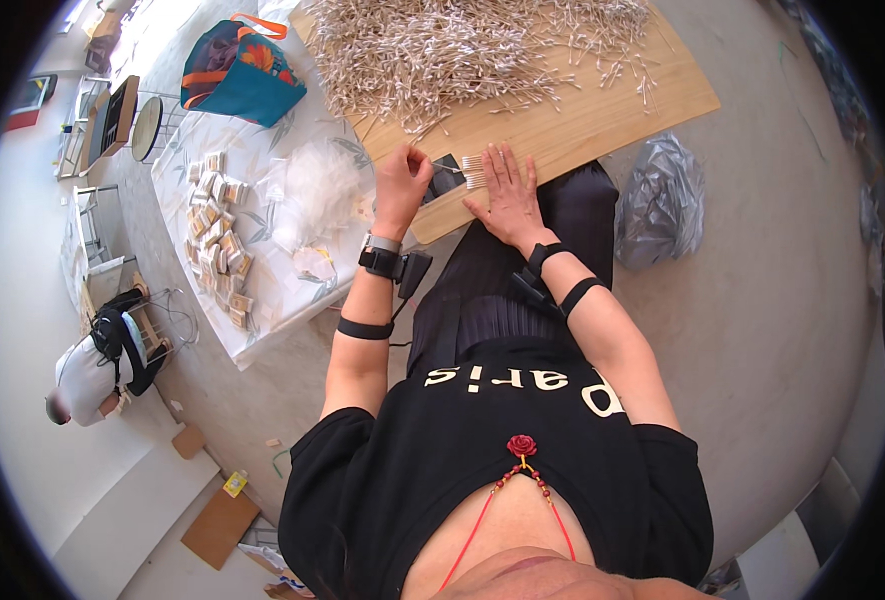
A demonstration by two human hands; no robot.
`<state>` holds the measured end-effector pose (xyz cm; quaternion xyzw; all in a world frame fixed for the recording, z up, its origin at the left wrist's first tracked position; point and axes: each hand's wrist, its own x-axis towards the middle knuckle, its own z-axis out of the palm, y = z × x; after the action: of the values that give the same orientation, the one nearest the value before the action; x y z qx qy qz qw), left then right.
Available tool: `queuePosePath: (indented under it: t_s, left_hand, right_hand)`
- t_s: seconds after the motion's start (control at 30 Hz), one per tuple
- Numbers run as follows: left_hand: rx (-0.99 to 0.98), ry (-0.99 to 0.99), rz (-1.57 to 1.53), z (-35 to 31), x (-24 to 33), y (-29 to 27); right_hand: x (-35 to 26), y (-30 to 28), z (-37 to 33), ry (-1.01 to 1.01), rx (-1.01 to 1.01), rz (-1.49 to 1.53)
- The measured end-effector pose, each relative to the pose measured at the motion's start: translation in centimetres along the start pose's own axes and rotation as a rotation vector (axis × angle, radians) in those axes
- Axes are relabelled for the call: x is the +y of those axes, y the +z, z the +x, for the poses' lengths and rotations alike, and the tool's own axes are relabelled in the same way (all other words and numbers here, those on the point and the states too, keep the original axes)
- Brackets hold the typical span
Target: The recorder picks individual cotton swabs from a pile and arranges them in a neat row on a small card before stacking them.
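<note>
A big heap of cotton swabs (433, 60) covers the far part of a wooden board (583, 125). Near the board's front edge, a small neat row of cotton swabs (474, 172) lies side by side next to a flat dark piece (446, 177). My right hand (511, 198) rests flat on the board with fingers stretched, against the right side of that row. To the left of the dark piece, my left hand (403, 188) is closed in a pinch. A thin pale stick, apparently a cotton swab, runs from its fingertips toward the row.
On the left, a patterned cloth-covered table (273, 310) bears several small packs (218, 235) and crumpled clear plastic bags (318, 195). A blue-orange bag (243, 75) stands behind. Right of my legs sits a grey plastic bag (661, 200). Another person (98, 365) sits far left.
</note>
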<state>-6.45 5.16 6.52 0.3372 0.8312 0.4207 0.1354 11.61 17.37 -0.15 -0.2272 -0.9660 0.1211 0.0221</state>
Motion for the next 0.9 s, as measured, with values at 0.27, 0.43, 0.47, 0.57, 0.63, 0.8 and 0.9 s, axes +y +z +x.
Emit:
queuePosePath:
  t_s: [0.27,0.43,0.47,0.57,0.63,0.8,0.9]
  left_hand:
    - [-0.04,0.345,0.212,4.4,4.1,0.1]
    - [-0.259,0.477,0.305,7.7,4.6,3.4]
    - [-0.262,0.482,0.303,8.2,4.7,4.2]
    - [-0.379,0.478,0.319,9.7,4.4,6.7]
    - [-0.382,0.466,0.3,10.3,4.1,8.0]
    - [-0.359,0.271,0.133,11.4,3.1,8.7]
    - [-0.268,0.276,0.24,11.4,1.7,7.7]
  right_hand:
    - [0.0,-0.3,0.1,0.003,-0.018,0.01]
    - [0.0,-0.3,0.0,0.001,0.014,0.049]
    - [0.0,-0.4,0.0,0.002,0.01,0.061]
    - [-0.2,-1.0,0.0,0.019,-0.076,-0.019]
    - [-0.6,-1.5,0.2,0.025,-0.116,-0.062]
    - [-0.5,-1.6,0.1,0.035,-0.146,-0.067]
    - [-0.2,-1.1,0.0,0.026,-0.095,-0.025]
